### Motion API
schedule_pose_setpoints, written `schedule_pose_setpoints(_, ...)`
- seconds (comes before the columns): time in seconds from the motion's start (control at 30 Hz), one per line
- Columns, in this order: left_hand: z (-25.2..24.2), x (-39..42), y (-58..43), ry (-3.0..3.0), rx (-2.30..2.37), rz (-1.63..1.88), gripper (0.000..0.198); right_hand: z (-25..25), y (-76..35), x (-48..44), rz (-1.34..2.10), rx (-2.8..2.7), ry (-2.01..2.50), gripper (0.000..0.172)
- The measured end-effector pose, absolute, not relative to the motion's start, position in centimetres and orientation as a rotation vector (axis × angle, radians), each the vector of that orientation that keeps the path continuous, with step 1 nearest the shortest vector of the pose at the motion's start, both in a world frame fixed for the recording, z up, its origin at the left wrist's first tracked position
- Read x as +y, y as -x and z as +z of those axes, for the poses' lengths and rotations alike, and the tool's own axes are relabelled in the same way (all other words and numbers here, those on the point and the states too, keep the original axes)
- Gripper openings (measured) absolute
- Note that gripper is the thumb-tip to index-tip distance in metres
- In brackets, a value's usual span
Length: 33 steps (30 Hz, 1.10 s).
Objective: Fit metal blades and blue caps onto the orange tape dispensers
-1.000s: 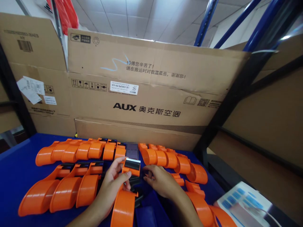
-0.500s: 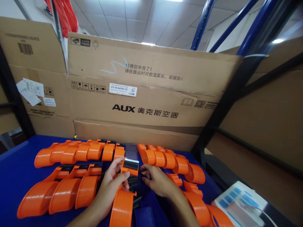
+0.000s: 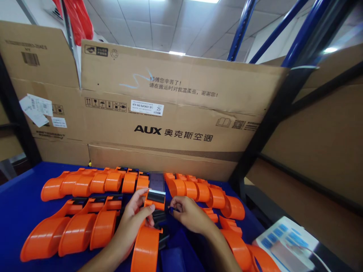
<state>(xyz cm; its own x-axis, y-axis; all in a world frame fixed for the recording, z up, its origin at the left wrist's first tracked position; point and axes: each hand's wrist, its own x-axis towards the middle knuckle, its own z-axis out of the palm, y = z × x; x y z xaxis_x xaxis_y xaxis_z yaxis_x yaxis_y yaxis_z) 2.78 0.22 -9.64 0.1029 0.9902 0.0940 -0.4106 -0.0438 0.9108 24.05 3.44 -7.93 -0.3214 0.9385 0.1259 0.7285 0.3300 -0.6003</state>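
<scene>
My left hand [image 3: 138,215] is wrapped round an orange tape dispenser [image 3: 146,245], held with its toothed metal cutting edge and black strip at the top. The dispenser's round part hangs below the fingers. To its right, my right hand [image 3: 189,216] has thumb and fingers pinched on a small dark piece [image 3: 171,210], apart from the dispenser; its kind is too small to tell. Between and below the hands lie several black parts [image 3: 160,217], partly hidden by the dispenser.
Orange tape dispensers stand in rows at left [image 3: 76,230] and right [image 3: 217,197] on the blue table [image 3: 14,207]. A dark phone-like slab [image 3: 157,181] lies at the back. Behind rises a cardboard wall [image 3: 176,109]. A white device with blue keys [image 3: 286,241] sits at right.
The right hand has shifted slightly, and the small dark piece at its fingertips shows more clearly. The left hand and its dispenser have barely moved.
</scene>
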Motion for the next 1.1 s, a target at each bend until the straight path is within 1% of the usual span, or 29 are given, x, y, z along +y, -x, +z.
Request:
schedule_pose_setpoints(0.13, -9.9, 0.0, -2.9, -0.958, 0.775, 1.345, 0.053, -6.8, -23.9, 3.0, 0.579, -2.07, 1.393, 0.005)
schedule_pose_setpoints(0.2, -10.0, -0.1, -3.1, -0.943, 0.772, 1.345, 0.051, -6.2, -23.6, 2.5, 0.596, -2.0, 1.321, 0.01)
schedule_pose_setpoints(0.27, -10.0, -0.2, -3.2, -0.944, 0.771, 1.349, 0.051, -5.9, -23.3, 1.9, 0.695, -1.925, 1.215, 0.015)
schedule_pose_setpoints(0.33, -10.0, -0.2, -3.3, -0.938, 0.782, 1.36, 0.052, -5.6, -23.0, 1.3, 0.818, -1.888, 1.127, 0.017)
schedule_pose_setpoints(0.4, -9.8, -0.2, -3.3, -0.915, 0.804, 1.379, 0.054, -5.5, -22.7, 0.9, 0.868, -1.894, 1.091, 0.018)
schedule_pose_setpoints(0.57, -8.7, 0.1, -3.4, -0.877, 0.822, 1.409, 0.063, -4.9, -22.0, 0.3, 0.743, -1.991, 1.087, 0.02)
schedule_pose_setpoints(0.7, -8.1, 0.2, -3.5, -0.892, 0.821, 1.409, 0.063, -4.8, -21.5, 0.1, 0.627, -2.042, 1.117, 0.023)
schedule_pose_setpoints(0.83, -8.6, -0.2, -3.4, -0.916, 0.82, 1.402, 0.06, -4.8, -21.4, 0.0, 0.578, -2.07, 1.111, 0.024)
schedule_pose_setpoints(1.0, -9.5, -0.5, -3.3, -1.003, 0.818, 1.385, 0.044, -4.8, -21.7, 0.3, 0.544, -2.108, 1.073, 0.027)
schedule_pose_setpoints(1.1, -9.6, -0.5, -3.3, -1.036, 0.81, 1.386, 0.042, -4.9, -21.7, 0.5, 0.533, -2.137, 1.062, 0.028)
